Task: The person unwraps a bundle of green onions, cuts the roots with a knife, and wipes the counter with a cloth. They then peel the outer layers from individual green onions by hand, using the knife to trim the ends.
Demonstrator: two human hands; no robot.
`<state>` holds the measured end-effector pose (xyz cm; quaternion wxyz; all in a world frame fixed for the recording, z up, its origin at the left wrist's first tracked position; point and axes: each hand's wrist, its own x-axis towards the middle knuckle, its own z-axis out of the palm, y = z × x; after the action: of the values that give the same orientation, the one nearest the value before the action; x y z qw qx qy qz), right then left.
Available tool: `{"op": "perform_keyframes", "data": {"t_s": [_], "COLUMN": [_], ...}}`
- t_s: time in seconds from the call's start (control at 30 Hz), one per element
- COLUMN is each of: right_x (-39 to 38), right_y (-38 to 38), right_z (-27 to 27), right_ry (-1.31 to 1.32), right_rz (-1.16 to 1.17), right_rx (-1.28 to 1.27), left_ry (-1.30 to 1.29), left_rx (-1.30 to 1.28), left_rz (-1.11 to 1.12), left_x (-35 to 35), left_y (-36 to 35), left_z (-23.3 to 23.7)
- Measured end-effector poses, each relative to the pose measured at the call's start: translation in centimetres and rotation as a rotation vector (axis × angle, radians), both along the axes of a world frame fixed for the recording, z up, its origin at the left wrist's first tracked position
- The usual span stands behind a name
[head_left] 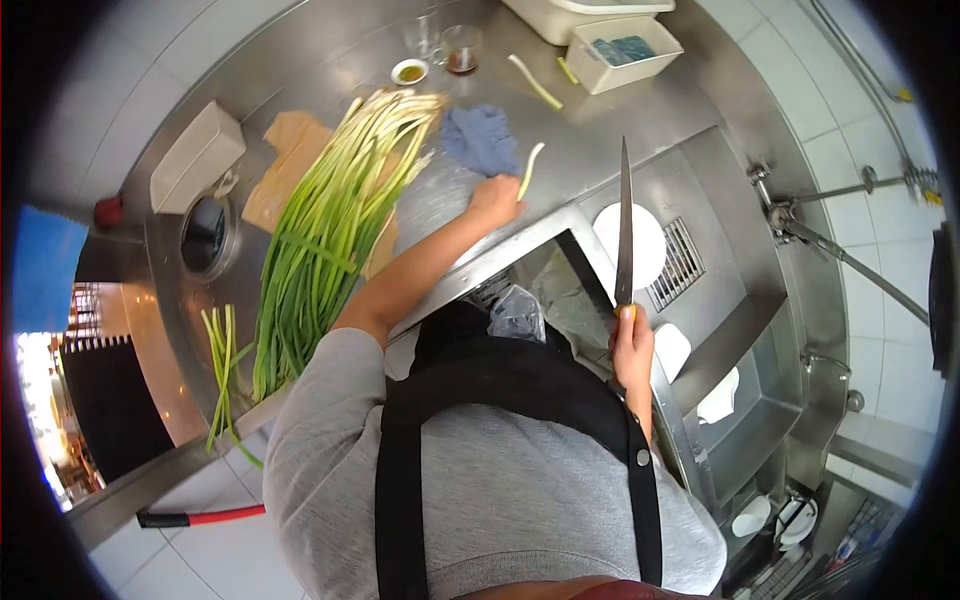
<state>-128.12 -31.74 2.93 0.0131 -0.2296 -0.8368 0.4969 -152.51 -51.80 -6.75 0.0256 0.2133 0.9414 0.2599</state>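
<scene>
My left hand (pixel 497 203) is closed at the counter's front edge, with a short pale spring onion piece (pixel 531 170) sticking out past its fingers. Just beyond that hand lies a crumpled blue cloth (pixel 478 138). My right hand (pixel 632 348) is wrapped round the yellow handle of a long knife (pixel 626 225), whose blade points away from me over the sink side. A big heap of spring onions (pixel 335 220) covers the counter to the left, partly on brown paper (pixel 283 160). A few loose green stalks (pixel 222 375) lie nearer the left edge.
Below my hands is an open bin (pixel 570 290) with plastic in it. The sink (pixel 720 200) holds a white plate (pixel 635 245) and a drain grate (pixel 677 262). Farther back stand a small sauce dish (pixel 409 72), glass cups (pixel 461 50) and a white tub (pixel 625 58).
</scene>
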Motion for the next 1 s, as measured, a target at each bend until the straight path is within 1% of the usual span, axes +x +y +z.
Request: {"op": "perform_keyframes", "data": {"t_s": [0.07,0.1,0.17,0.2,0.27,0.3,0.33,0.37,0.4,0.43,0.47,0.53,0.6,0.67,0.7,0.73,0.77,0.8,0.87,0.9,0.93,0.97,1.0], "right_x": [1.6,2.1,2.8,2.9,3.1,3.0,2.8,2.7,2.7,2.3,2.0,1.5,0.6,-0.6,-1.3,-1.9,-2.8,-3.8,-6.0,-7.3,-9.0,-10.8,-13.1], "right_y": [1.5,1.9,1.9,2.1,2.2,2.3,2.7,3.1,3.2,3.2,3.3,3.9,4.0,3.8,4.0,4.2,4.2,3.9,3.3,3.3,2.9,2.5,2.6], "right_z": [-1.7,-1.5,-0.9,-1.0,-1.4,-1.1,-1.4,-1.9,-2.3,-1.5,-1.7,-2.0,-1.6,-0.8,-1.0,-1.3,-1.5,-1.4,-1.0,-1.4,-1.3,-0.5,-1.7], "right_ry": [0.076,0.085,0.037,0.046,0.042,0.046,0.047,0.075,0.097,0.085,0.072,0.081,0.069,0.031,0.018,0.004,-0.005,-0.009,0.015,0.04,0.103,0.079,0.134], "right_rz": [-0.051,-0.064,-0.182,-0.185,-0.291,-0.312,-0.31,-0.272,-0.235,-0.232,-0.226,-0.178,-0.145,-0.12,-0.101,-0.045,0.011,0.027,0.133,0.165,0.219,0.286,0.337], "right_rx": [-0.037,-0.035,-0.118,-0.119,-0.206,-0.254,-0.257,-0.218,-0.181,-0.21,-0.214,-0.152,-0.124,-0.175,-0.179,-0.097,-0.015,-0.019,0.078,0.157,0.22,0.297,0.333], "left_ry": [-0.091,-0.082,-0.144,-0.136,-0.074,-0.045,-0.02,-0.021,0.035,0.088,0.079,0.056,0.044,-0.016,-0.032,-0.049,-0.113,-0.178,-0.318,-0.322,-0.354,-0.387,-0.392], "left_rx": [-0.087,-0.086,0.136,0.136,0.186,0.206,0.224,0.218,0.247,0.275,0.268,0.376,0.384,0.489,0.406,0.324,0.236,0.148,-0.069,-0.066,-0.126,-0.187,-0.186], "left_rz": [-0.022,-0.034,-0.011,-0.016,0.102,0.16,0.217,0.22,0.246,0.274,0.283,0.238,0.237,0.043,0.011,-0.024,-0.044,-0.065,-0.013,0.001,0.071,0.14,0.148], "left_x": [-1.6,-2.3,-4.2,-5.5,-9.0,-11.1,-13.0,-14.7,-16.0,-15.9,-15.3,-12.6,-9.5,-6.8,-5.4,-3.9,-2.5,-1.0,2.3,3.7,5.0,6.0,6.8], "left_y": [0.5,0.8,1.4,2.0,2.9,3.5,4.3,4.9,5.4,5.8,6.0,5.7,3.3,-1.1,-3.7,-6.4,-9.1,-11.5,-14.6,-15.5,-16.1,-16.6,-16.8], "left_z": [-1.0,-0.2,2.5,3.4,4.7,4.3,3.4,2.8,2.1,2.0,1.6,3.6,4.8,4.8,5.0,5.0,4.6,4.1,3.5,3.1,2.6,2.1,1.9]}}
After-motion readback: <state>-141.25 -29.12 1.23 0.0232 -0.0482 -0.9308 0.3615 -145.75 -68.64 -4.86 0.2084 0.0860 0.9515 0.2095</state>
